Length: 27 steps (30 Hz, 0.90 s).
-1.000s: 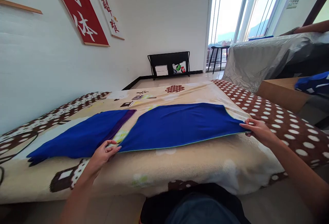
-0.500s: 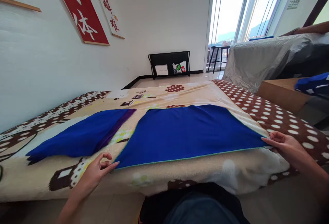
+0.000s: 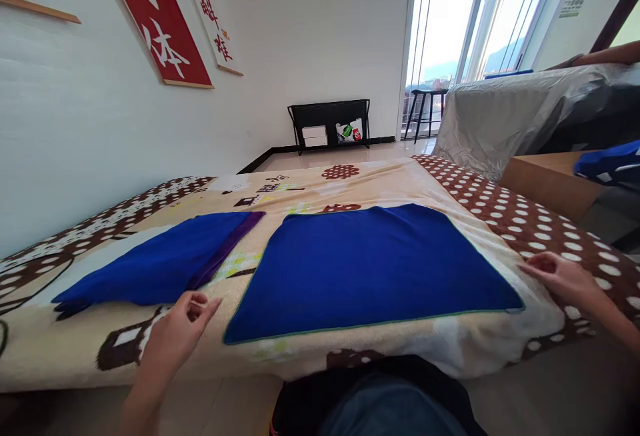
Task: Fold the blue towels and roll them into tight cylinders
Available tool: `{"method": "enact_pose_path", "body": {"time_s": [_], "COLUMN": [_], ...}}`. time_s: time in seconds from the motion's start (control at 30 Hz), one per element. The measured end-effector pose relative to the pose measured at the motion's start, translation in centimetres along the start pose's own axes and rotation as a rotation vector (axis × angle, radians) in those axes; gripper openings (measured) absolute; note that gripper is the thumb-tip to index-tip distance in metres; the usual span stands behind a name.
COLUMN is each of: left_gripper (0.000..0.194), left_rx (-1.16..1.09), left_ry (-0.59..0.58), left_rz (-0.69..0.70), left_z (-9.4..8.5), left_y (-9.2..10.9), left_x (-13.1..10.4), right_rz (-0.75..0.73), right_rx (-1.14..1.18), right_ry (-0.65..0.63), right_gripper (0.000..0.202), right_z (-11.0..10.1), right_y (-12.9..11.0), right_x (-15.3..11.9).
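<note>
A blue cloth [image 3: 370, 269] with a thin green edge lies spread flat on the patterned blanket [image 3: 350, 363]. Its near right corner carries a small pale tag. My left hand [image 3: 180, 326] hovers to the left of the cloth's near left corner, fingers loosely curled and holding nothing. Off the cloth's right side, above the blanket's brown dotted border, my right hand [image 3: 565, 279] is also empty, its fingers bent. Beyond my left hand lies a folded blue cloth [image 3: 155, 259] with a dark purple strip along its right edge.
A cardboard box [image 3: 555, 183] with blue fabric [image 3: 607, 166] on top stands at right. Behind it, another person's arm [image 3: 607, 56] rests over a plastic-covered piece [image 3: 515, 109]. At the back are a black rack [image 3: 327, 119] and a stool [image 3: 427, 99].
Both hands have let go of the near corners of the blue cloth and moved outward, the left one to the left. The cloth's near edge has dropped flat onto the blanket.
</note>
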<state>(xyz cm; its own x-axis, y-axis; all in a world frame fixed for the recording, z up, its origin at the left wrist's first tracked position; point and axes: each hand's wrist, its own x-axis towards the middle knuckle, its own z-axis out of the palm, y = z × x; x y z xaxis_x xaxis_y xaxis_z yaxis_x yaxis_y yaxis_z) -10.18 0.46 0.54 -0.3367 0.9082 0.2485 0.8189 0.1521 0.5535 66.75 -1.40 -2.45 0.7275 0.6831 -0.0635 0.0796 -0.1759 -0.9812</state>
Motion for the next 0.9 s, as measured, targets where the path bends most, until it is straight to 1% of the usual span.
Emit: {"method": "enact_pose_path", "body": {"time_s": [0.03, 0.07, 0.1, 0.17, 0.23, 0.3, 0.33, 0.4, 0.5, 0.57, 0.63, 0.77, 0.83, 0.9], "left_gripper": [0.037, 0.034, 0.033, 0.032, 0.032, 0.036, 0.038, 0.043, 0.048, 0.046, 0.042, 0.033, 0.031, 0.029], "left_rx": [0.003, -0.013, -0.032, -0.06, -0.048, -0.026, -0.014, 0.017, 0.081, 0.119, 0.145, 0.179, 0.181, 0.17], "left_ry": [0.057, 0.068, 0.056, -0.019, -0.063, -0.093, -0.103, -0.123, -0.156, -0.178, -0.196, -0.221, -0.232, -0.242], "left_rz": [0.031, 0.066, 0.086, 0.077, 0.068, 0.057, 0.056, 0.056, 0.063, 0.08, 0.101, 0.125, 0.139, 0.163], "left_z": [0.0, 0.2, 0.7, 2.4, 5.0, 8.0, 9.5, 12.2, 15.4, 17.0, 18.1, 19.5, 19.5, 19.2], "left_y": [0.7, 1.4, 2.3, 4.0, 5.6, 7.0, 7.7, 8.8, 10.3, 11.0, 11.6, 12.1, 11.9, 11.4], "left_x": [1.2, 2.7, 4.3, 8.0, 11.6, 14.7, 15.9, 18.0, 20.4, 21.8, 23.0, 25.2, 26.2, 27.2], "right_rz": [-0.07, -0.136, -0.184, -0.213, -0.212, -0.188, -0.172, -0.15, -0.142, -0.147, -0.165, -0.216, -0.247, -0.285], "right_rx": [-0.094, -0.193, -0.249, -0.27, -0.301, -0.358, -0.395, -0.466, -0.536, -0.564, -0.573, -0.532, -0.493, -0.458], "right_ry": [-0.022, -0.067, -0.093, -0.145, -0.184, -0.181, -0.164, -0.118, -0.072, -0.07, -0.092, -0.175, -0.228, -0.293], "right_gripper": [0.023, 0.02, 0.018, 0.013, 0.008, 0.013, 0.017, 0.025, 0.029, 0.029, 0.032, 0.039, 0.042, 0.044], "right_z": [0.8, 2.0, 3.6, 7.5, 11.8, 15.7, 17.3, 19.6, 21.6, 22.5, 23.3, 24.4, 24.5, 24.1], "right_y": [-0.8, -1.7, -2.4, -3.6, -4.1, -4.0, -3.9, -3.5, -3.0, -2.9, -2.9, -2.9, -2.9, -3.0], "right_x": [0.9, 1.7, 2.6, 4.2, 5.5, 6.6, 7.1, 8.2, 10.0, 11.3, 12.7, 15.0, 15.8, 16.6]}}
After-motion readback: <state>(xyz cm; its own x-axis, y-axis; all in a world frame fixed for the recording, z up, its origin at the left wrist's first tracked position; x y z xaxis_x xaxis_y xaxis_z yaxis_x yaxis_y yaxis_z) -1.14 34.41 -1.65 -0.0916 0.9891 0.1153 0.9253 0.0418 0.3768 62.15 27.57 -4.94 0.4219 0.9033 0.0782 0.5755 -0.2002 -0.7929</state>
